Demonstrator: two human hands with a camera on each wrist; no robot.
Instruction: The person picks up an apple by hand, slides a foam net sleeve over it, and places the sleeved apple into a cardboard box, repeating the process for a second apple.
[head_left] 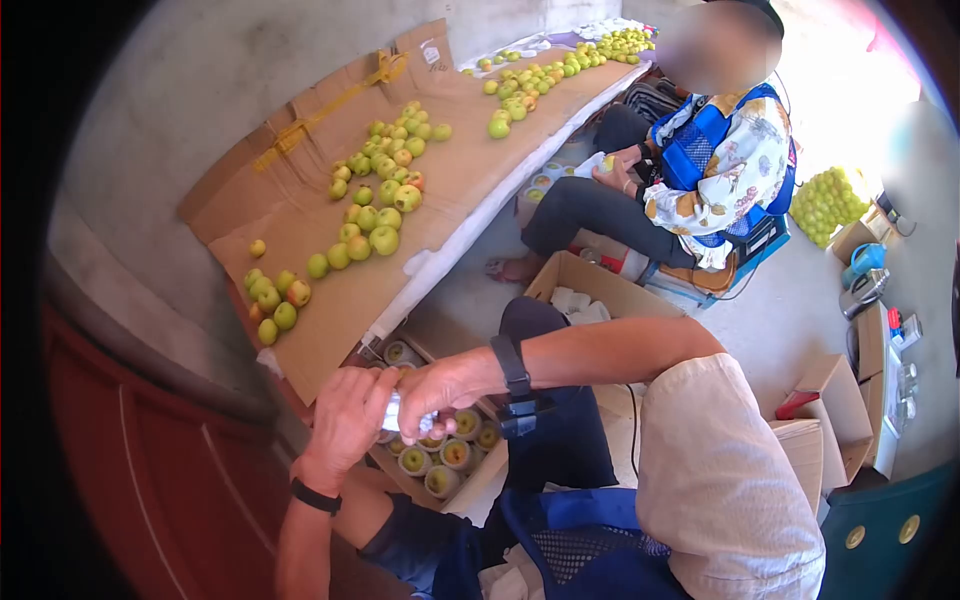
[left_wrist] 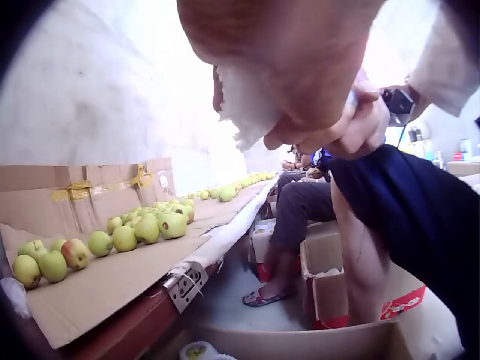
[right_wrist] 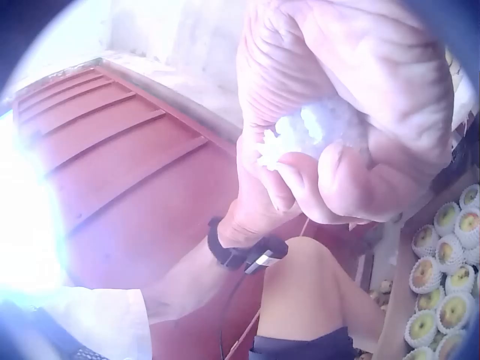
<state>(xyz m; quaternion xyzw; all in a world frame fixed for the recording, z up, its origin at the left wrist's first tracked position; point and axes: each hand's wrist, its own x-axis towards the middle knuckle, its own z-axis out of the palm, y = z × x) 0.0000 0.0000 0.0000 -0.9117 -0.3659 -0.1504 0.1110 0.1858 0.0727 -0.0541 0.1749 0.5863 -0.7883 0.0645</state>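
Observation:
In the head view both hands meet over a carton of apples. A white foam net sleeve [head_left: 397,414] shows between them. My left hand [head_left: 346,412] grips the sleeve from the left side. My right hand [head_left: 440,393] curls its fingers round it from the right. In the right wrist view the right hand [right_wrist: 367,112] holds the bunched foam net [right_wrist: 311,133] against its palm. The left wrist view shows the foam's ragged edge sticking out past the fingers. Whatever the sleeve encloses is hidden by the hands.
A cardboard-covered table [head_left: 440,200] with green apples [head_left: 385,240] runs along the wall. Below the hands, a carton [head_left: 455,497] holds apples in foam nets [head_left: 457,454]. Another open carton [head_left: 640,293] stands beyond the knee. A seated person [head_left: 715,170] works farther along the table.

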